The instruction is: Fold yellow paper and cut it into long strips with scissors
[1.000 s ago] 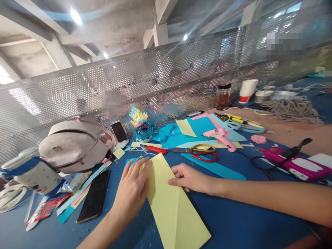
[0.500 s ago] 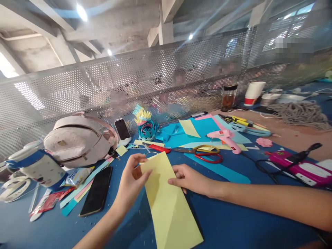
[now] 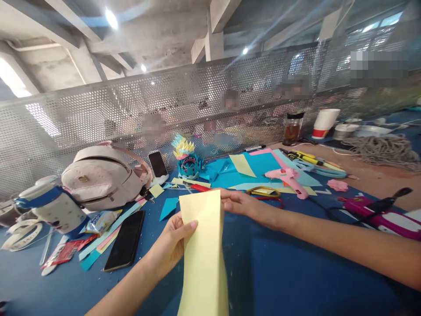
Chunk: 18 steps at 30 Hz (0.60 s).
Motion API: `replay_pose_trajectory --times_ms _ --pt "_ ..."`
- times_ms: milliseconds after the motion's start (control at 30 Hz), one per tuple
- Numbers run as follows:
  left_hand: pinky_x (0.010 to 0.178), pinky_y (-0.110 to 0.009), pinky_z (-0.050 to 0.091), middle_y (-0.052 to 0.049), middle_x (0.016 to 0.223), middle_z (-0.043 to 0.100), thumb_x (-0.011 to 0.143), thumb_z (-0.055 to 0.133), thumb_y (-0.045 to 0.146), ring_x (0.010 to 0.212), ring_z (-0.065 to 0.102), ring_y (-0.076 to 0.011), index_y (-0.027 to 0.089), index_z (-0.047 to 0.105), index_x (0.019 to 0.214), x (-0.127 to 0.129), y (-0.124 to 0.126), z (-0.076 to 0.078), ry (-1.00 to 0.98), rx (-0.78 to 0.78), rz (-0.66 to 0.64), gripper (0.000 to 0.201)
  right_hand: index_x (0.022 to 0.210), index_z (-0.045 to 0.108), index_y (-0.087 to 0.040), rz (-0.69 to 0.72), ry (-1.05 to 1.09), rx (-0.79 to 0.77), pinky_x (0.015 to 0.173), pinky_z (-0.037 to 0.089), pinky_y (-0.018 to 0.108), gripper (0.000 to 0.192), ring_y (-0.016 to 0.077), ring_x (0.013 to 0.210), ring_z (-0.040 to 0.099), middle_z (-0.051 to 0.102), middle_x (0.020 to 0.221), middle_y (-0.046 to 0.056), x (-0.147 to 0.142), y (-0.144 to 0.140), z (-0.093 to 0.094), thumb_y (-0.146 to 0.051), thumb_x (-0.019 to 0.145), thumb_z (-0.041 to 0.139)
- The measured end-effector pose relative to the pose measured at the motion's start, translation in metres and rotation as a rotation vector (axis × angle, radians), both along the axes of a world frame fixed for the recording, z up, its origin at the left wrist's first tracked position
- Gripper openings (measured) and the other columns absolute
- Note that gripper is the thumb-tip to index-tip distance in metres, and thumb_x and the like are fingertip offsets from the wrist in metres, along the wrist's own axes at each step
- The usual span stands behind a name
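**Q:** ok so what have you actually got in your hands there?

**Me:** A long strip of pale yellow paper [image 3: 201, 263], near side of the desk [image 3: 289, 272], about the middle. Looks folded along its right side. My left grip [image 3: 173, 239] is closed on its left edge, thumb flat on the front, fingers tucked behind.

**Q:** And the other hand?

**Me:** Right grip [image 3: 241, 204] is up at the far right corner, fingertips at the paper's edge. Some of the fingers are hidden behind it, so tbh I can't tell if they're pinching it or just touching.

**Q:** What's all that stuff around you?

**Me:** Lol, lots. Just past my right hand are the scissors [image 3: 279, 193], mostly covered, then a pink glue gun [image 3: 289, 177] farther right. A red-handled cutter [image 3: 199, 188] sits just beyond the paper's far end, and a blue paper scrap [image 3: 168, 208] lies left of that end. Black smartphone [image 3: 125, 241] is over on the left, with the pale pink backpack [image 3: 101, 180] behind it. Far middle there's a spiky paper piece [image 3: 190, 167], blue at the bottom and yellow higher up.
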State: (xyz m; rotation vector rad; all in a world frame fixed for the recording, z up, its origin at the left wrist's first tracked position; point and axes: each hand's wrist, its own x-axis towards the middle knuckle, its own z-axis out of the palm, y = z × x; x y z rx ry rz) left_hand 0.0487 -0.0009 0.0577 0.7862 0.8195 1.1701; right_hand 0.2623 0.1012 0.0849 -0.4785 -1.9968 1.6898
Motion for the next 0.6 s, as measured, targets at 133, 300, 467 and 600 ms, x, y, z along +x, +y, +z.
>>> replay_pose_trajectory --times_ms 133,300,467,600 --pt "0.078 -0.034 0.059 -0.012 0.100 0.078 0.077 0.082 0.032 0.091 0.075 -0.0292 0.015 0.069 0.114 -0.013 -0.009 -0.014 0.090 -0.005 0.119 0.043 0.091 0.067 -0.015 -0.054 -0.197 -0.091 0.070 0.050 0.027 0.049 0.0196 0.080 0.067 0.072 0.091 0.006 0.007 0.006 0.002 -0.061 0.076 0.073" --pt "0.076 -0.034 0.058 -0.012 0.106 0.076 0.075 0.082 0.040 0.091 0.074 -0.0296 0.017 0.065 0.120 -0.033 -0.012 -0.026 0.261 -0.025 0.050 0.054 0.101 0.063 -0.015 0.109 -0.411 -0.057 0.051 0.039 0.019 0.043 0.0108 0.057 0.056 0.066 0.071 -0.001 0.011 0.029 -0.017 -0.051 0.078 0.074" --pt "0.075 -0.030 0.053 -0.010 0.100 0.074 0.074 0.080 0.045 0.086 0.070 -0.0224 0.017 0.061 0.120 -0.040 0.022 -0.025 0.619 0.200 0.085 0.057 0.096 0.066 -0.013 0.308 -0.492 0.137 0.055 0.041 0.020 0.041 0.0112 0.062 0.055 0.064 0.072 0.000 -0.011 0.050 -0.037 -0.048 0.076 0.074" --pt "0.065 -0.024 0.045 -0.005 0.082 0.072 0.070 0.082 0.036 0.070 0.063 -0.0151 0.015 0.070 0.089 -0.032 0.049 -0.026 0.831 0.288 -0.001 0.031 0.090 0.066 -0.013 0.340 -0.455 0.199 0.063 0.043 0.022 0.044 0.0135 0.071 0.058 0.065 0.079 0.002 -0.033 0.057 -0.043 -0.050 0.071 0.077"
